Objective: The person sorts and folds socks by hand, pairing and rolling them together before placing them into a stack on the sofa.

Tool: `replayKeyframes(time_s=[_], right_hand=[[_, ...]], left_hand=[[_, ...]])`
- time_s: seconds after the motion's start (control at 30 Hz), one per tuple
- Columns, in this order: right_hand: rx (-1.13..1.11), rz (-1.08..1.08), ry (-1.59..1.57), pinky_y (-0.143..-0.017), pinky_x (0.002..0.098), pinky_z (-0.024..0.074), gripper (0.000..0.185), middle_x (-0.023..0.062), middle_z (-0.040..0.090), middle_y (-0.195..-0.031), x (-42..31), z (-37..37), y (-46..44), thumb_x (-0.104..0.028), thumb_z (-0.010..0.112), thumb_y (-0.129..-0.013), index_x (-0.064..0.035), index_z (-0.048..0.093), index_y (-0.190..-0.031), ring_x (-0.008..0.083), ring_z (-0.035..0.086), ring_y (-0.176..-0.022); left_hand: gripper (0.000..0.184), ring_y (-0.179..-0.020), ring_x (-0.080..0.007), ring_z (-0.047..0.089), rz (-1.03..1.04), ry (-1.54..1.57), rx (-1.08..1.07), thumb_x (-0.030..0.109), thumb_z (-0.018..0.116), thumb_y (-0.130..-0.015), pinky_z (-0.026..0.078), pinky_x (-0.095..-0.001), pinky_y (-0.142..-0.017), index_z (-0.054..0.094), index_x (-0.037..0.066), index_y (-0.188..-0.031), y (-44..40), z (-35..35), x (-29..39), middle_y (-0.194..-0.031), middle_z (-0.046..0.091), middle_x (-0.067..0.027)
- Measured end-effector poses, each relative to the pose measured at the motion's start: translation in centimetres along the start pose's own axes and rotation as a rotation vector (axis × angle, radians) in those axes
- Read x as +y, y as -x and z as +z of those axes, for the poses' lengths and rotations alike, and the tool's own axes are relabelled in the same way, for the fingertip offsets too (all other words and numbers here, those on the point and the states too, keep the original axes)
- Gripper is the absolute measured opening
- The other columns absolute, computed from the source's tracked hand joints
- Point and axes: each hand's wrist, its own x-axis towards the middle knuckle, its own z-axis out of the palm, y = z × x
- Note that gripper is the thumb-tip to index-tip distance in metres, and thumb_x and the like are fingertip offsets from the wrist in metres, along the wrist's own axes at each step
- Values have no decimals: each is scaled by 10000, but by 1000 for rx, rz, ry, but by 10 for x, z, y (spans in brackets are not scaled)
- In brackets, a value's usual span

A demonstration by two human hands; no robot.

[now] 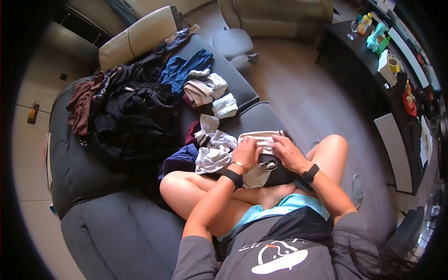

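Note:
A pale cream cloth garment (262,139) with a dark edge at one end lies on the sofa in front of my crossed legs; its exact kind is unclear. At its left side, my left hand (246,153) has curled fingers gripping the fabric. My right hand (288,151) holds the right side, thumb and fingers bent onto it. Just below the hands rests another light garment with a dark-trimmed rolled part (269,164). Crumpled white and grey clothes (215,156) lie beside my left hand.
Folded light clothes (225,106) sit farther up the grey sofa (126,224). Black clothes (135,116), a brown garment (85,105) and a blue garment (184,70) are heaped at left. A dark desk (345,42) with a bottle (365,23) stands right; a slipper (357,186) lies on the floor.

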Motion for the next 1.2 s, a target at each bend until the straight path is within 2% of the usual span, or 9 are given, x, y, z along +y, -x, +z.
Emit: replayKeyframes(time_s=[0.2, 0.33, 0.4, 0.57, 0.73, 0.8, 0.87, 1.0, 1.2], right_hand=[[-39, 26, -59, -1022, 435, 356, 326, 205, 435, -1293, -2, -12, 7, 7, 701, -673, -28, 527, -945, 390, 431, -1180], [103, -40, 100, -968, 431, 394, 248, 201, 500, -1202, -24, -17, 6, -58, 685, -718, -23, 539, -915, 378, 468, -1131], [-74, -53, 25, -783, 398, 473, 273, 153, 560, -961, -37, -14, 11, -138, 677, -754, -17, 538, -955, 333, 571, -910], [-293, 30, 31, -712, 415, 483, 396, 148, 512, -922, -55, 6, 20, -119, 726, -681, -35, 500, -995, 340, 565, -858], [-88, 72, -172, -694, 385, 478, 189, 125, 565, -842, -52, 0, 13, -53, 656, -710, -58, 585, -886, 311, 579, -795], [13, 293, -432, -639, 308, 463, 168, 107, 607, -801, -56, -13, 10, -77, 603, -797, -33, 622, -958, 186, 580, -690], [-41, 481, -717, -616, 244, 432, 172, 27, 583, -795, -53, -28, 7, -95, 576, -855, -4, 612, -997, 79, 517, -696], [245, 390, -797, -611, 182, 384, 161, -53, 531, -790, -69, -31, -3, -119, 536, -923, 0, 609, -1003, 30, 447, -700], [236, 600, -953, -530, 158, 409, 189, -20, 584, -783, -70, -31, 4, -173, 539, -929, -15, 569, -1027, 24, 505, -636]], left_hand=[[518, -864, -393, 619, -363, -132, -228, 534, 505, -843, 485, -477, -730, 555, 37, -979, -16, -27, -20, -903, 640, -204], [299, -736, -338, 620, -173, -244, 81, 375, 605, -833, 470, -468, -625, 560, 83, -873, -3, -22, -9, -771, 617, -154], [363, -769, -342, 640, -67, -143, -143, 406, 635, -796, 506, -439, -636, 579, 52, -855, 10, -30, 12, -889, 636, -178], [462, -942, -340, 600, 64, -74, -594, 317, 726, -710, 492, -441, -790, 499, 134, -1069, 42, -20, 11, -1064, 564, -125], [183, -830, -335, 598, 161, 266, -389, 181, 666, -719, 482, -403, -710, 596, 49, -825, 23, -22, -6, -883, 589, -155], [184, -711, -189, 558, 345, 502, -75, 188, 666, -763, 456, -297, -693, 562, 46, -817, 15, -32, -9, -798, 593, -45], [174, -724, -78, 492, -91, 1017, -372, 207, 645, -832, 423, -233, -665, 551, 60, -826, 13, -45, -5, -794, 540, 33], [193, -657, -22, 443, -196, 1122, -299, 240, 613, -889, 370, -173, -555, 551, 65, -838, 15, -63, 18, -731, 494, 66], [197, -686, -56, 517, -206, 979, -262, 234, 647, -861, 418, -199, -580, 590, 45, -859, 14, -61, 8, -742, 548, 25]])
